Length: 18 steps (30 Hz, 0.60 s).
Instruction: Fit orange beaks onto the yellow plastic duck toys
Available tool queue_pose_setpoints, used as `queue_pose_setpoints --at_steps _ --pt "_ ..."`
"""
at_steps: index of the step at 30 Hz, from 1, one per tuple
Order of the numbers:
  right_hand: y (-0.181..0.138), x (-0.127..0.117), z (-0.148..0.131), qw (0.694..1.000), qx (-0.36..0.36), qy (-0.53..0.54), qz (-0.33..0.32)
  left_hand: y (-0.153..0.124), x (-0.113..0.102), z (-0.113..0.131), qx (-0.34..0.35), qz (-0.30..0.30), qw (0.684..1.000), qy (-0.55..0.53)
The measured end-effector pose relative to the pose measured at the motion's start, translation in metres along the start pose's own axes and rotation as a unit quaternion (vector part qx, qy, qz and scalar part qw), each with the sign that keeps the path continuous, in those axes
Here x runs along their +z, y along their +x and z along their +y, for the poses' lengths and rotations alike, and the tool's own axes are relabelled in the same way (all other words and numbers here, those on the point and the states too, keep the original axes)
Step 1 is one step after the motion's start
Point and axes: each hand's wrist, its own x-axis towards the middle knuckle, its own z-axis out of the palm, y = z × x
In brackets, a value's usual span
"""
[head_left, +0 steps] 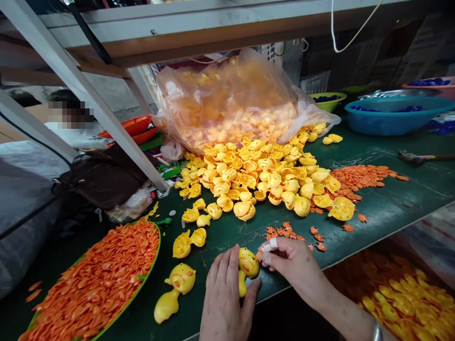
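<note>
My left hand (224,296) is closed around a yellow plastic duck shell (249,263), steadying it at the table's front edge. The thumb and fingers of my right hand (293,260), with white tape on one finger, pinch a small orange piece (259,255) right beside the duck's head. To the left lies another two-part yellow duck (182,278) with orange marks, and behind it an opened yellow shell half pair (182,244). Small orange beak-like pieces (285,231) are scattered just beyond my right hand.
A heap of yellow shells (245,175) spills from a clear plastic bag (227,94). Flat orange pieces fill a green-rimmed tray (156,246) at left; more orange pieces (366,177) lie right. A blue basin (387,121) stands behind. A shelf post (106,113) slants down at left, before a person (71,135).
</note>
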Motion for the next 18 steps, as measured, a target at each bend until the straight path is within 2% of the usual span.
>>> queue_pose_setpoints --at_steps 6,9,14,18 --pt "0.001 0.004 0.002 0.995 -0.050 -0.083 0.015 -0.002 0.002 0.001 -0.009 -0.007 1.000 -0.011" --pt "0.000 0.005 0.004 0.994 -0.072 -0.085 0.024 -0.002 0.000 0.002 -0.011 -0.007 1.000 -0.014" --pt "-0.002 0.007 0.014 0.997 -0.049 -0.050 0.023 -0.002 -0.001 0.003 -0.016 -0.011 1.000 -0.021" --pt "0.001 0.007 0.010 0.990 -0.069 -0.126 0.009 -0.002 0.000 0.002 0.000 -0.016 1.000 -0.026"
